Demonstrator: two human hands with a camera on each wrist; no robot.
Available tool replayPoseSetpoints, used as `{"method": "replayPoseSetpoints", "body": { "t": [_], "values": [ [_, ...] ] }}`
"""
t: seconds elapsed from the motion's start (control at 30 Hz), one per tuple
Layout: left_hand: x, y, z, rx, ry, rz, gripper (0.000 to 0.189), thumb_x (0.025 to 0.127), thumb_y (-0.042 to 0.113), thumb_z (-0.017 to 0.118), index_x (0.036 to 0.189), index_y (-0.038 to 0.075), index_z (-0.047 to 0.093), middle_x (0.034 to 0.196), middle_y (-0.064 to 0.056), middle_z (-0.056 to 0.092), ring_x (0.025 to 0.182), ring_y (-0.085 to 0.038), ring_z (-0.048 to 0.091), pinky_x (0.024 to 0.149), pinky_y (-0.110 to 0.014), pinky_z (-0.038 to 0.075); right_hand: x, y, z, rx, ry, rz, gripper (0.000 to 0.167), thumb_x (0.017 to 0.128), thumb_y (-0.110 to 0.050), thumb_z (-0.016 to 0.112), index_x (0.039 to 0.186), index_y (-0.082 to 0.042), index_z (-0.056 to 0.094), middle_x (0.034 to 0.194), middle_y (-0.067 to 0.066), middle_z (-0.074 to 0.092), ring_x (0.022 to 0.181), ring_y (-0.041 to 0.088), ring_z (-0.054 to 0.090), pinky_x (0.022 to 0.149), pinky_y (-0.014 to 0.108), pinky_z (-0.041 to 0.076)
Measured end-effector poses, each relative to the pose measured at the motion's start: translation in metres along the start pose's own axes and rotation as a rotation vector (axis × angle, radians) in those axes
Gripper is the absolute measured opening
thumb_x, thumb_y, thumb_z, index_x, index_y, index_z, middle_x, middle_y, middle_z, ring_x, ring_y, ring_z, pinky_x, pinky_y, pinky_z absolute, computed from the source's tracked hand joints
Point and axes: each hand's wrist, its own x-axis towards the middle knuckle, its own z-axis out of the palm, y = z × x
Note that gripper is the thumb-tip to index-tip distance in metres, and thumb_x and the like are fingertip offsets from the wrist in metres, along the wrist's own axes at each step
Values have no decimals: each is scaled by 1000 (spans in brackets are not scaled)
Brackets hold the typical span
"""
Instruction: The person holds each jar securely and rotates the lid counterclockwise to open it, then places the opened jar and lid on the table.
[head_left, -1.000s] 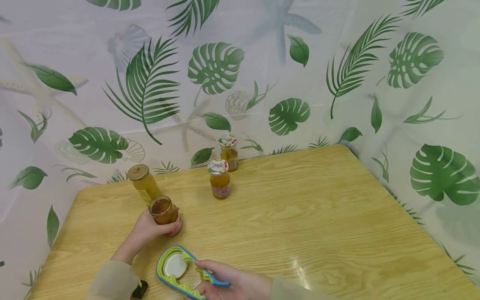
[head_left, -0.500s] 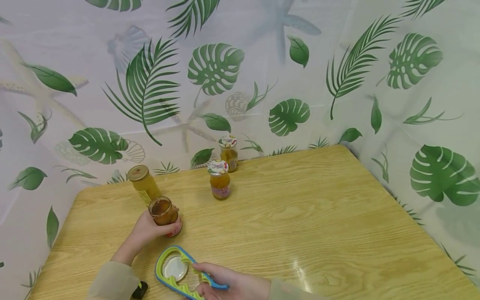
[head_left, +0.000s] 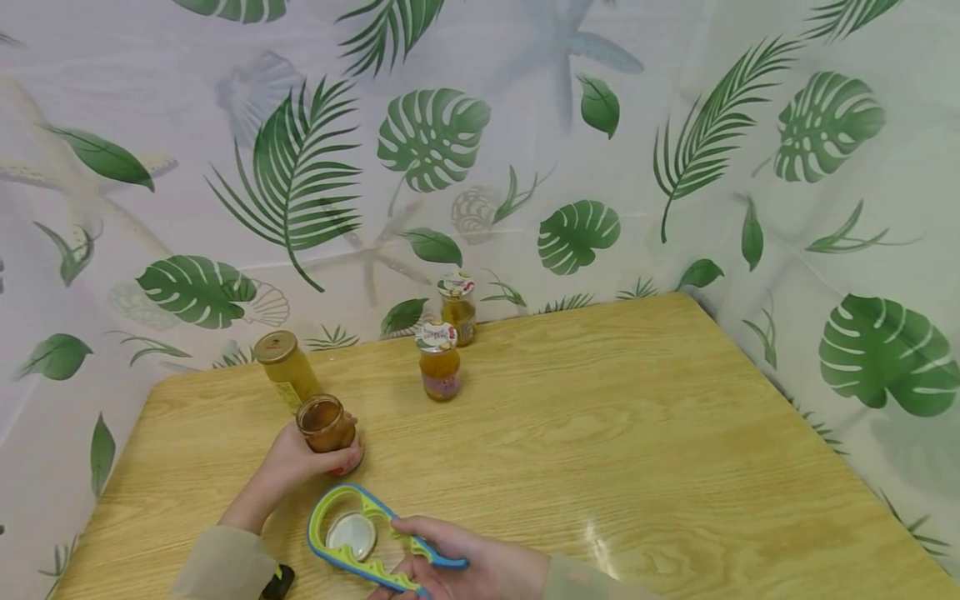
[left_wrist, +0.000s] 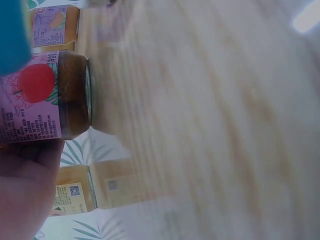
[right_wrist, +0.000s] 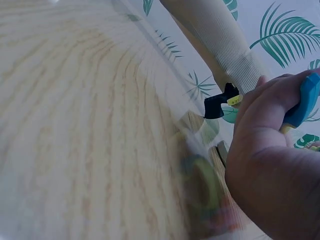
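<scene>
My left hand (head_left: 292, 457) grips a lidless glass jar (head_left: 327, 427) with brown contents, standing near the left of the table. A red fruit shows on the pink label of this jar (left_wrist: 35, 97) in the left wrist view. In my right hand (head_left: 483, 557) is a blue and green jar opener (head_left: 317, 522), held by its handle close to the front edge. Through the opener's loop a round jar lid (head_left: 351, 536) shows, its pale inner side up. Part of the opener's blue handle (right_wrist: 303, 102) appears in the right wrist view, with the fingers curled round it.
Behind the held jar stands a yellow jar (head_left: 291, 375) with a gold lid. Two smaller jars with patterned lids, one nearer (head_left: 440, 372) and one farther (head_left: 460, 320), stand toward the back of the wooden table (head_left: 600, 417). Leaf-printed cloth (head_left: 510, 125) rises behind.
The jar opener has shifted and tilted slightly, so that the lid sits lower within its loop. The left hand and its jar stay in place.
</scene>
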Motion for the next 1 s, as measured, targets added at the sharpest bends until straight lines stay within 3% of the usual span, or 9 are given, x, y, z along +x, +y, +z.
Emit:
{"method": "replayPoseSetpoints", "body": {
  "t": [0.17,0.27,0.33,0.4,0.5,0.6,0.8,1.0],
  "values": [
    [-4,-3,-1,17,17,-6,56,85,11,90,134,-1,65,125,-15,75,102,7,64,98,-15,49,-8,1,4,-7,119,-38,49,113,-45,43,114,0,61,94,0,76,74,-4,70,78,5,55],
    [-4,-3,-1,32,26,-17,56,86,11,89,135,0,65,130,-17,73,105,9,62,99,-15,48,-12,0,4,-80,217,-78,33,113,-43,47,109,-12,57,85,-7,72,73,-2,68,73,7,55],
    [-3,-3,-1,29,24,-20,55,86,11,89,135,0,66,130,-17,74,104,8,63,98,-14,48,-14,-1,3,-135,227,-61,37,112,-46,45,103,-13,60,87,-7,72,70,-3,63,67,6,51],
    [-1,-3,-2,16,15,-14,55,86,10,89,134,1,66,129,-17,74,104,6,64,99,-14,48,-16,-3,0,-194,170,-47,44,112,-49,41,101,-13,63,75,-11,63,65,-2,53,59,5,42],
    [1,-3,-2,-2,9,-1,54,85,10,89,133,0,66,126,-16,75,102,4,65,98,-14,48,-19,-6,-6,-272,3,-5,64,111,-57,32,106,-4,68,71,-10,57,57,-2,40,52,8,32],
    [2,-2,-1,-11,7,7,52,85,8,89,132,0,66,126,-16,74,103,5,65,98,-13,48,-23,-8,-11,-310,-82,-13,67,111,-57,29,112,-2,67,65,-12,48,54,-1,35,49,10,28],
    [1,0,-1,-21,5,2,54,86,8,88,134,-2,65,129,-17,73,104,8,63,98,-12,47,-32,-11,-12,-409,-9,-22,64,111,-58,32,111,-4,65,70,-12,51,55,-2,36,49,9,30],
    [0,0,-1,-15,0,-11,55,87,7,86,137,-2,63,134,-21,71,105,10,62,98,-12,47,-46,-20,-9,-640,95,-103,48,113,-48,37,111,-6,60,70,-13,54,53,-4,42,47,9,34]
  ]
}}
